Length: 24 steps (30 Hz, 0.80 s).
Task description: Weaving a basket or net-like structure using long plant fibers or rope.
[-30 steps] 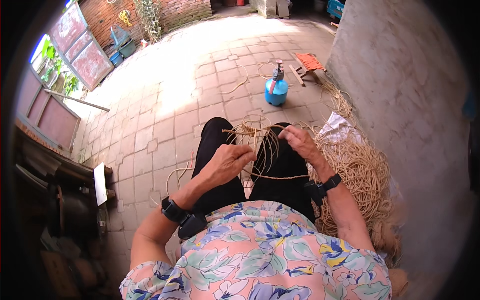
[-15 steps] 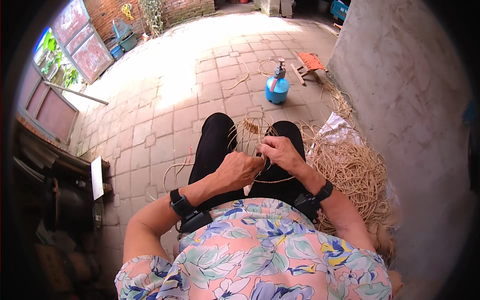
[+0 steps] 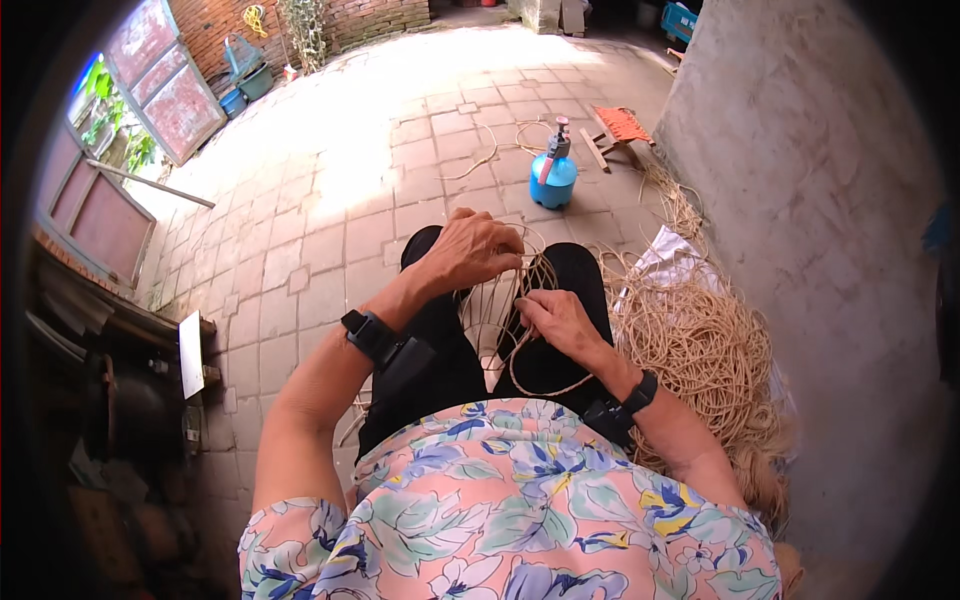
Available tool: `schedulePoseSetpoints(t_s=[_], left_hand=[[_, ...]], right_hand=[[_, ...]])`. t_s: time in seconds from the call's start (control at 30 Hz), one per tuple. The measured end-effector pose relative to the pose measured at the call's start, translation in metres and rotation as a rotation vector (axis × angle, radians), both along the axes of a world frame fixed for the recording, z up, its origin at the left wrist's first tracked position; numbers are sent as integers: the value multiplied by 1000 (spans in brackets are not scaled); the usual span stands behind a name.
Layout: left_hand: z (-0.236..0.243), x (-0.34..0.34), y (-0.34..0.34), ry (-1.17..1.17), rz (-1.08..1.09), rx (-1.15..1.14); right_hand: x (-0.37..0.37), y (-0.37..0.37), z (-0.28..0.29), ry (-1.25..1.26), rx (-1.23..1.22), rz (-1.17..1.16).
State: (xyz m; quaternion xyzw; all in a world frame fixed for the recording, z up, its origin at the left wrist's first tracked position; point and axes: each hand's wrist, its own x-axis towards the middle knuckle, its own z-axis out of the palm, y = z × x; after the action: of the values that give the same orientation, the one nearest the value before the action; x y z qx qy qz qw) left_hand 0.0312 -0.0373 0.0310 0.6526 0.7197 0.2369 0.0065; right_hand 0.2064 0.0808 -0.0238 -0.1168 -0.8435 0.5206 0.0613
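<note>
Between my knees sits an open, half-woven piece of tan cord (image 3: 486, 303), its strands looping up and fanning out. My left hand (image 3: 468, 250) curves over its far top with bent fingers closed on the strands; just what the fingertips grip is partly hidden. Lower and to the right, my right hand (image 3: 560, 318) pinches a cord at the side of the piece. From there a loose length of cord (image 3: 548, 391) hangs in a curve over my lap. Both wrists wear black straps with small devices.
A big tangled heap of tan cord (image 3: 700, 345) lies on a white sack (image 3: 676, 255) to my right, beside a grey wall (image 3: 810, 200). Ahead stand a blue spray bottle (image 3: 553, 180) and a small stool with an orange woven seat (image 3: 625, 124). Dark clutter fills the left side.
My left hand has moved up and away from my right hand to the far top of the woven piece. The right hand has dropped slightly, and the loose cord's loop has shifted.
</note>
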Motion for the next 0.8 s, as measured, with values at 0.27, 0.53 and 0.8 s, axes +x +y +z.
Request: schedulePoseSetpoints(t_s=[0.27,0.53,0.8], left_hand=[[-10,7,16,28,87,57],[-22,11,21,30,99,186],[-12,9,24,20,63,48]], right_hand=[[16,44,-7,52,-351,-173],[3,41,25,359,266,-338],[-25,24,18,418,394,-337]])
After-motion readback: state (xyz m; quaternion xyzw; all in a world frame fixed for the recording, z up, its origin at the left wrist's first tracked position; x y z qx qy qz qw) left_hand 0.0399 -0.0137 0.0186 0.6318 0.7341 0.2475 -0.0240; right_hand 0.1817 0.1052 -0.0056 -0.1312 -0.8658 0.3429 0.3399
